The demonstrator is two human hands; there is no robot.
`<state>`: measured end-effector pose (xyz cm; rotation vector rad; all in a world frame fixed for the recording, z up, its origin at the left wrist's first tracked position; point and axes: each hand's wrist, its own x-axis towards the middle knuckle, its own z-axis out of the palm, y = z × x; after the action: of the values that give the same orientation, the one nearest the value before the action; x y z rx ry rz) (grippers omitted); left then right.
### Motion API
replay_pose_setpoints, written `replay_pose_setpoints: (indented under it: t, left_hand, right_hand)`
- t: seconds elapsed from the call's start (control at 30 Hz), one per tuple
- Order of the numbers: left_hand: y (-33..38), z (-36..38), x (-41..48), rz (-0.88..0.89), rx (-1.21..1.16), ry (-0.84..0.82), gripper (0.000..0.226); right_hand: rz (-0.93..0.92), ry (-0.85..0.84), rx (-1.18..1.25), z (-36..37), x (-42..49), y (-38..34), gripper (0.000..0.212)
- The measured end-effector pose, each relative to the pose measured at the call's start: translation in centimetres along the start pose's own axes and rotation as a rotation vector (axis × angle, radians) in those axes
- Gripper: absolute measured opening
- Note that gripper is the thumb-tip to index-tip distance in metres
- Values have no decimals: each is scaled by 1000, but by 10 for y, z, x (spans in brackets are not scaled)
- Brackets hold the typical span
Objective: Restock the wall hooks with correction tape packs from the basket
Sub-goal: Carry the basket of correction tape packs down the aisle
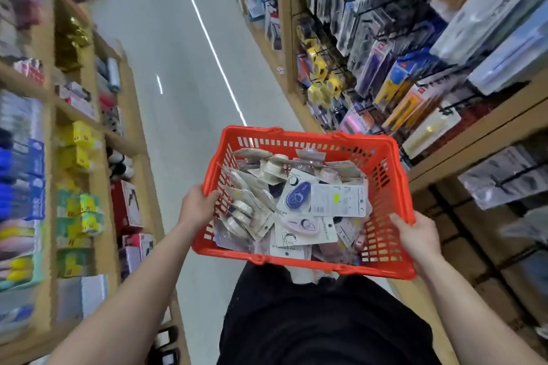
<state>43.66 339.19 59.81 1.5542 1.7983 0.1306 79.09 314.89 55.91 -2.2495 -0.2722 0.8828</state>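
Observation:
A red plastic basket (299, 135) is held out in front of my body over the aisle floor. It is filled with several carded correction tape packs (299, 197), white, purple and pink, lying in a loose heap. My left hand (197, 207) grips the basket's left rim, fingers curled over the edge. On the opposite side, my right hand (415, 235) grips the right rim near the front corner. The wall hooks (370, 38) with hanging stationery packs run along the shelving on the right.
A pale aisle floor (178, 68) stretches ahead between two wooden shelving units. Boxed and packaged goods fill the left shelves (77, 139). Brown cartons (486, 246) are stacked under the right shelf. My black clothing shows below the basket.

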Motion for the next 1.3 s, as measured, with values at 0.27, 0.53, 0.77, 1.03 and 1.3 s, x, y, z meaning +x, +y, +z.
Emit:
replay_pose_setpoints:
  t: [0.27,0.53,0.77,1.03,1.3]
  left_hand:
    - [42,17,107,135,159,-280,37]
    - [83,66,117,402,342,-455,31]
    - [95,122,42,564,470,-571,23]
    - [59,216,-60,622,569,-596,29]
    - [-1,325,-117,622,652,-608,32]
  right_hand:
    - [229,253,93,27,-35,10,9]
    - [473,455,287,41,-122,71,16]
    - [607,613,366,34,-197,157,25]
    - [679,597,472,-4,-248,292,32]
    - [737,589,489,-12,-247,429,32]
